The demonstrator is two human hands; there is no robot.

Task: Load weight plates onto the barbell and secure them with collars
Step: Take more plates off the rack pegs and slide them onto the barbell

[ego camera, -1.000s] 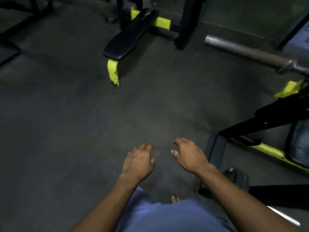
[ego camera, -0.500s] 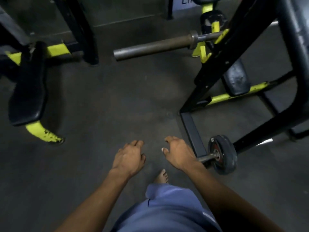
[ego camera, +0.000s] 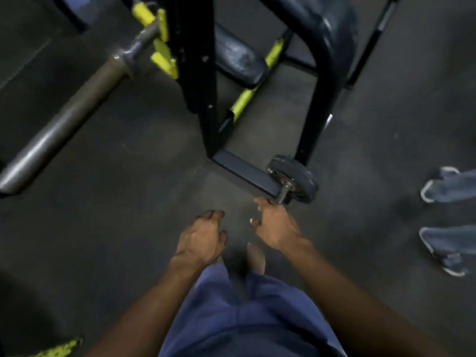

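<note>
The barbell (ego camera: 64, 119) is held up on the black rack (ego camera: 198, 73) — its sleeve is bare. A small weight plate (ego camera: 296, 180) is kept on a peg low on the rack. Nothing is held by the left hand (ego camera: 201, 240) or the right hand (ego camera: 275, 225) — both are loose, so the plate probably needs to be grabbed first.

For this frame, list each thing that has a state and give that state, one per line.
Barbell sleeve: bare, no plates or collar on it, resting in the rack's yellow hook.
Weight plate: on a storage peg low on the rack, upright, not yet picked up.
Left hand: loosely curled, holding nothing.
Right hand: fingers spread, close to the peg's tip; contact unclear.
</note>
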